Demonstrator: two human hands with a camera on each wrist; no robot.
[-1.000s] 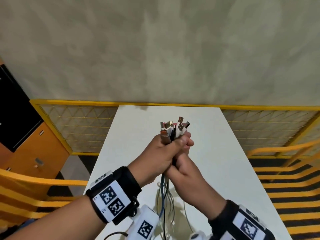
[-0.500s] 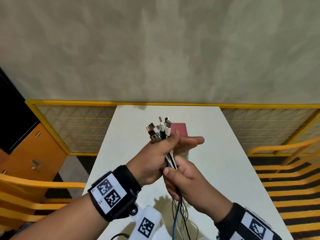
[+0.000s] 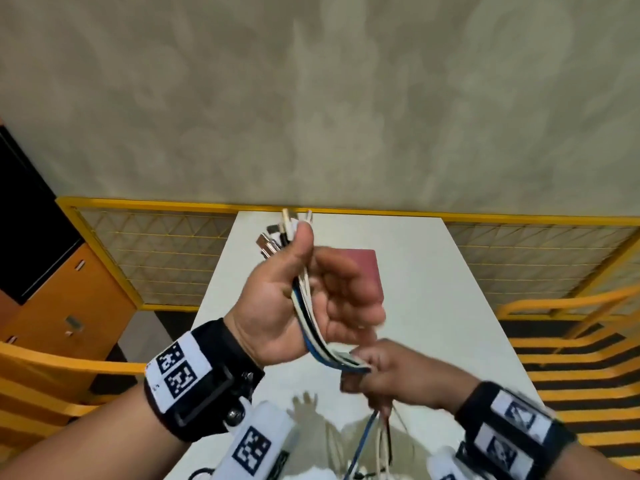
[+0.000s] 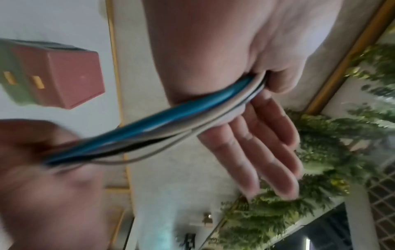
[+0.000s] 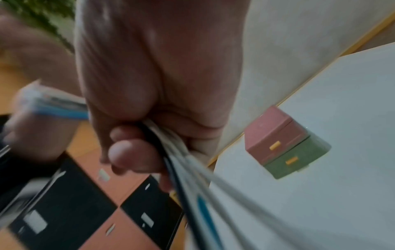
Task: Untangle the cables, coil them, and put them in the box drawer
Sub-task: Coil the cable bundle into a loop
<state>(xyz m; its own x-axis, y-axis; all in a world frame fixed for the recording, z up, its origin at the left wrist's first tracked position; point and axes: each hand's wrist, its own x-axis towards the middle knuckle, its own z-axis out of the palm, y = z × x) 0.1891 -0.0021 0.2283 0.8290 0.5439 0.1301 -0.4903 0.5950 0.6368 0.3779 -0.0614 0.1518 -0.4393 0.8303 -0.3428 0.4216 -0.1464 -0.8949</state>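
Note:
A bundle of white, black and blue cables [image 3: 313,323] runs between both hands above the white table [image 3: 436,299]. My left hand [image 3: 304,258] pinches the bundle just below its plugs [image 3: 277,233] with the thumb, palm facing me, the other fingers loosely spread. The left wrist view shows those fingers [image 4: 256,152] straight, with the cables [image 4: 171,121] passing under the thumb. Lower down, my right hand [image 3: 370,372] grips the same bundle in a fist, seen close in the right wrist view [image 5: 138,138] with the cables [image 5: 192,177]. The drawer box [image 3: 369,268], pink over green [image 5: 282,143], stands behind the hands.
The cables' loose lengths [image 3: 374,441] hang down to the table's near end. A yellow mesh fence [image 3: 156,254] runs behind the table. An orange and black cabinet [image 3: 69,299] stands at the left, and yellow chair frames [image 3: 571,341] flank both sides.
My left hand has risen and turned its palm toward me, opening all fingers but the thumb pinch. My right hand has slid down the bundle to the lower right, uncovering the box.

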